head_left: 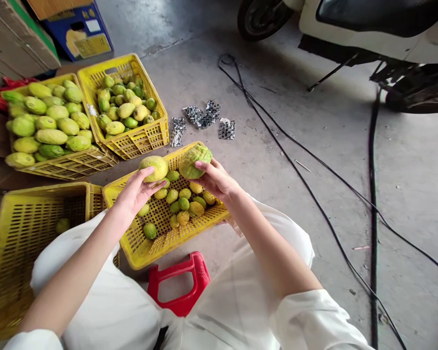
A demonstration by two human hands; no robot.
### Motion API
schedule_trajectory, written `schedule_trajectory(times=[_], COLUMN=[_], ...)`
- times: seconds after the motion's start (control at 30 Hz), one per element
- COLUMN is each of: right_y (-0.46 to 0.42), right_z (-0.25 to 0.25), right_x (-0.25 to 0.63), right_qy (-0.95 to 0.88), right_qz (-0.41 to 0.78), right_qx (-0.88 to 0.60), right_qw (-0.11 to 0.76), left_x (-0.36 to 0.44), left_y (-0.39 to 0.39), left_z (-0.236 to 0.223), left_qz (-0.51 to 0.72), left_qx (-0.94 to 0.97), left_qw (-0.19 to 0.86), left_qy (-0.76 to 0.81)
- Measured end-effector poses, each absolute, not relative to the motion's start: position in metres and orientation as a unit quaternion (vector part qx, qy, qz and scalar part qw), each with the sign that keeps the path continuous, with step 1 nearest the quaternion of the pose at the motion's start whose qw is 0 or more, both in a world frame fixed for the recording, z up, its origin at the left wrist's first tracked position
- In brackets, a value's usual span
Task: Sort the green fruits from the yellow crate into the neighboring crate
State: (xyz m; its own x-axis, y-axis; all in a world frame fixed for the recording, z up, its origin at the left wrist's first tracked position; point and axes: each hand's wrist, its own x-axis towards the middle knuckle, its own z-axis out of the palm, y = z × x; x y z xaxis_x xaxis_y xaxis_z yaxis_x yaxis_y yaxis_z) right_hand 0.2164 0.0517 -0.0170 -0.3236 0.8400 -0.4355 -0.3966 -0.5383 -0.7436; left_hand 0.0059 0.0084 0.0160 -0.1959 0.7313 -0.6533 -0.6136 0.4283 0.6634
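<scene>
My left hand (136,192) grips a yellow-green fruit (154,167) above the left side of a yellow plastic crate (138,248). A second, greener fruit (194,161) is held in my right hand (215,180) over the crate's far corner. Both hands are closed around their fruit. Several smaller green and yellow fruits (182,201) lie in the crate below. I sit with the crate between my knees, in white clothing.
Two more yellow crates (138,141) (69,165) full of fruit stand at the far left, another crate (32,233) at near left. A red stool (178,284) shows below me. Foil wrappers (200,116), black cables (314,194) and a scooter (350,29) are on the concrete floor.
</scene>
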Motion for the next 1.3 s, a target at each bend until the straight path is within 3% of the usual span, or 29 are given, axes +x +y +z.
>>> schedule_trajectory(times=[0.57,0.87,1.3], right_y=[0.0541,0.0544,0.0531], right_z=[-0.0223,-0.0248,-0.0207], right_x=[0.2143,0.2160,0.2155], right_qy=[-0.307,-0.383,-0.338], right_qz=[0.750,0.675,0.704], right_qx=[-0.435,-0.502,-0.453], right_qw=[0.392,0.382,0.429], left_x=[0.0042,0.0068,0.0072], left_y=[0.0058,0.0081,0.0069], left_z=[0.0135,0.0136,0.0118], left_qz=[0.518,0.517,0.499], left_qx=[0.044,0.037,0.059], left_qw=[0.641,0.620,0.642], left_qy=[0.565,0.589,0.579])
